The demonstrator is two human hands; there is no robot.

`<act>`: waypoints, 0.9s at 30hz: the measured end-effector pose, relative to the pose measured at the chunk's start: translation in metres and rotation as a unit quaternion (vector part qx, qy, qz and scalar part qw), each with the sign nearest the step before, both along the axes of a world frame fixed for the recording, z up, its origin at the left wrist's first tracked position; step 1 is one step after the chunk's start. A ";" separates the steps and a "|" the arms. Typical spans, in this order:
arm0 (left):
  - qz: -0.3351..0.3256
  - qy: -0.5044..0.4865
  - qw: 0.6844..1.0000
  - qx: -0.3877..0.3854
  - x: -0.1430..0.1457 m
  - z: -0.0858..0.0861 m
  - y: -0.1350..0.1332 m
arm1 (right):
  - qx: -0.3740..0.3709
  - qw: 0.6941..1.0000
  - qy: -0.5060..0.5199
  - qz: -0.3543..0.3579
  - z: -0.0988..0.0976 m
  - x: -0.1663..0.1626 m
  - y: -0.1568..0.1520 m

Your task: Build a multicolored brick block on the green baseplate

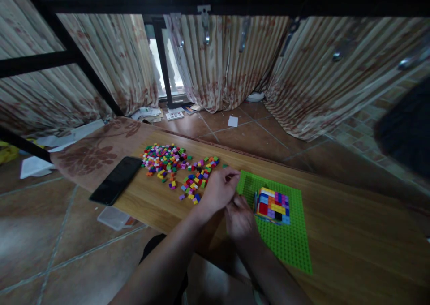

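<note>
My left hand (219,187) hovers over the wooden table (352,233) between a scatter of small coloured bricks (178,166) and the green baseplate (285,242). Its fingers are pinched together at the plate's near-left corner; what they hold is too small to make out. My right hand (240,220) lies just below it, fingers curled, touching the baseplate's left edge. A multicoloured block of stacked bricks (273,205) stands on the plate to the right of both hands.
A black phone (116,186) lies at the table's left end next to a brown patterned cloth (97,150). Striped curtains (235,63) hang behind, papers (148,113) litter the tiled floor, and a clear plastic lid (115,217) lies beneath the table edge. A black metal frame (201,0) crosses overhead.
</note>
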State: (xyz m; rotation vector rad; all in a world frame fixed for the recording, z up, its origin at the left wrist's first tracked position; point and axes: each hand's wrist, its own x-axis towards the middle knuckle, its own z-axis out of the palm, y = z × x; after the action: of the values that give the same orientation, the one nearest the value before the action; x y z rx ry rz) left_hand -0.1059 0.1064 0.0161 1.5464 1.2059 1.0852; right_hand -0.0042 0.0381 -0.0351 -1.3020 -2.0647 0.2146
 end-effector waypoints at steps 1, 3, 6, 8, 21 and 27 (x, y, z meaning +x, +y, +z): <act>-0.014 0.017 1.000 0.008 0.004 0.001 -0.004 | 0.023 1.000 0.003 0.004 -0.005 0.000 0.001; -0.034 0.054 0.998 0.021 0.009 0.002 -0.012 | 0.068 0.998 -0.001 0.013 -0.014 0.003 0.003; -0.043 0.085 0.995 0.034 0.010 0.005 -0.015 | 0.103 0.994 -0.035 0.033 -0.020 0.009 0.003; -0.028 0.089 0.995 0.038 0.005 0.005 -0.012 | 0.091 0.995 -0.044 0.020 -0.016 0.010 0.001; 0.221 0.256 0.940 -0.038 -0.088 0.006 0.028 | 0.022 0.998 0.047 -0.022 0.007 0.006 -0.017; 0.192 0.403 0.893 0.056 -0.084 0.001 0.033 | 0.040 0.997 0.064 -0.020 0.014 0.002 -0.020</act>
State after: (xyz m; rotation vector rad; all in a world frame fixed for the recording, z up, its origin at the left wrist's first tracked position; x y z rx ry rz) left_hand -0.1896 0.1398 0.0174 1.9861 2.1091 0.7486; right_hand -0.0020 0.0176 -0.0209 -1.2456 -1.9184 0.1905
